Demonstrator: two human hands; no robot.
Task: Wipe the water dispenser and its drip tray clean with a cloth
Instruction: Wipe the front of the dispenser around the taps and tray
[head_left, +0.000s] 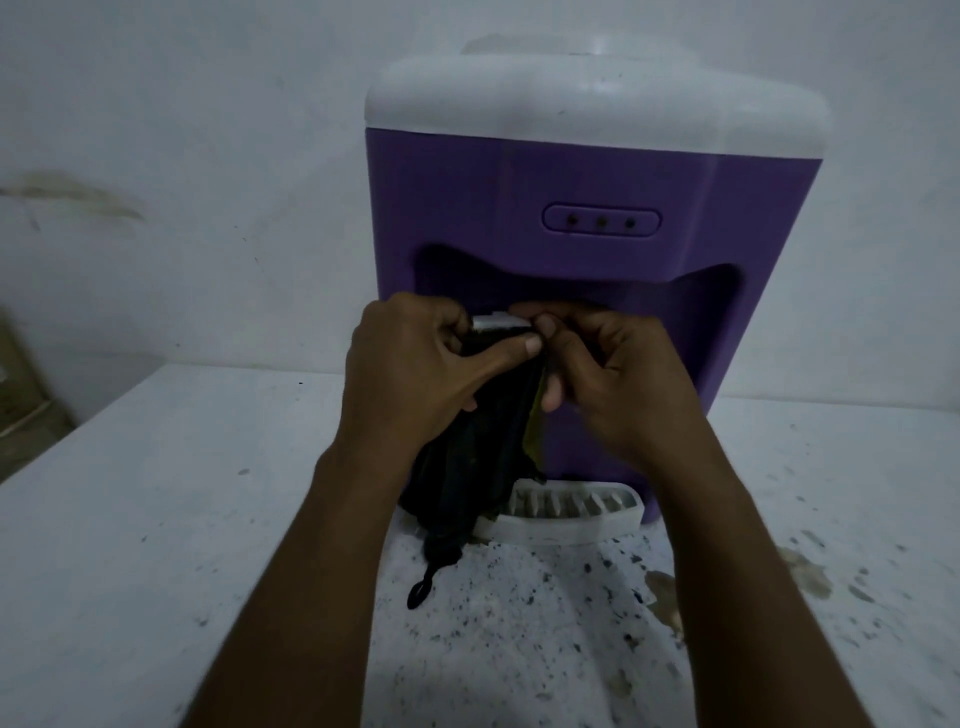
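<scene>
speckled bench (156, 519), purple water dispenser (597, 182); my left hand (415, 374) and right hand (613, 374) both pinch the black cloth (478, 467) round its white tap (496, 322), drip tray (571, 527) below not wiped yet, i reckon.

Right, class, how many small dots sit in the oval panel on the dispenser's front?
3, in a row inside the oval panel of the water dispenser: left dot, middle dot, right dot. None hidden.
</scene>
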